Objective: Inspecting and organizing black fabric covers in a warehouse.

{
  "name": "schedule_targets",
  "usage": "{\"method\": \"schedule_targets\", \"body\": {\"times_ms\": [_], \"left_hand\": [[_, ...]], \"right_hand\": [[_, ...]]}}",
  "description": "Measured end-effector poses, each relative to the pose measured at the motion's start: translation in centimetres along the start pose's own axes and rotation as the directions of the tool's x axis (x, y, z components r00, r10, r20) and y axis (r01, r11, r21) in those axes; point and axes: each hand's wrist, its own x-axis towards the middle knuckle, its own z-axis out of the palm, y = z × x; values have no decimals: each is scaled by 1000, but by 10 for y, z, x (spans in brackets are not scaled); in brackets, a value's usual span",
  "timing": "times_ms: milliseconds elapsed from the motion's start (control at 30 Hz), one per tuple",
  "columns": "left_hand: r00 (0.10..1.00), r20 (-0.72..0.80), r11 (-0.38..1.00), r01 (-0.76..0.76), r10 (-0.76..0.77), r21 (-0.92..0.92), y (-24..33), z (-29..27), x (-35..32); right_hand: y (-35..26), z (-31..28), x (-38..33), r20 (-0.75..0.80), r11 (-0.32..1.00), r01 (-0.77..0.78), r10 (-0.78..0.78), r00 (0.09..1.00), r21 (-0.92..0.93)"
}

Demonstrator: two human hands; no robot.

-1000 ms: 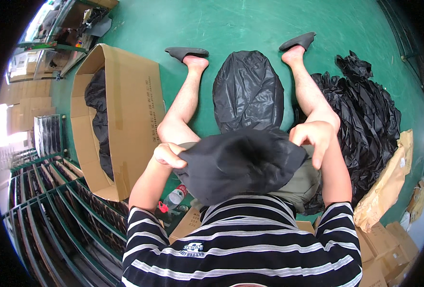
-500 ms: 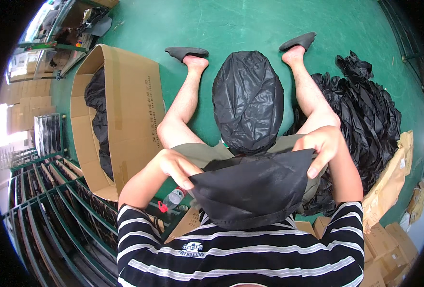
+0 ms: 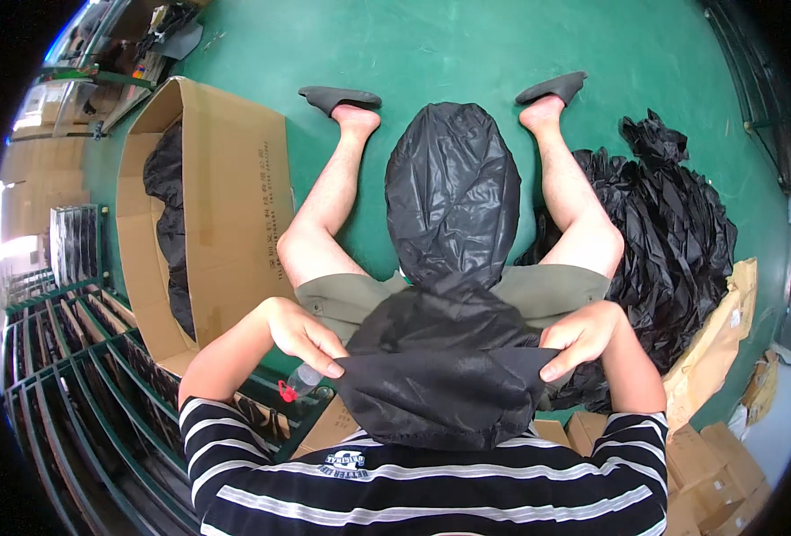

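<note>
A black fabric cover (image 3: pixel 440 393) is stretched wide across my lap, its top edge pulled taut between my two hands. My left hand (image 3: pixel 301 338) pinches its left corner between thumb and fingers. Its right corner is gripped the same way by my right hand (image 3: pixel 581 338). More loose black fabric bulges up just beyond the taut edge. Between my legs on the floor stands a rounded, oval bundle (image 3: pixel 453 192) wrapped in shiny, creased black material. Where the loose fabric meets this bundle, I cannot tell whether they are joined.
On the left an open cardboard box (image 3: pixel 234 214) holds black material (image 3: pixel 167 232). A heap of crumpled black material (image 3: pixel 654 241) lies on the right beside brown paper (image 3: pixel 712 348). A clear bottle (image 3: pixel 304 382) is near my left forearm. Green metal racks (image 3: pixel 100 402) stand at lower left, cartons (image 3: pixel 717 473) at lower right.
Both hands have come down nearer my body and slightly left with the cover. More loose fabric now shows beyond its taut edge, up against the oval bundle.
</note>
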Motion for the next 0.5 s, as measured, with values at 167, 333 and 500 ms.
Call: {"method": "schedule_targets", "body": {"times_ms": [167,333,500], "left_hand": [[967,-228,984,144,-117,107,-32,-56,-32],[747,-623,845,-472,232,-252,-26,-138,-39],[491,-782,624,-763,385,-172,19,-241,-46]], "right_hand": [[13,-40,-15,-446,996,50,-81,892,-80],[7,-124,-24,-808,897,381,-46,587,225],[-32,-212,-23,-855,900,436,-232,464,-7]]}}
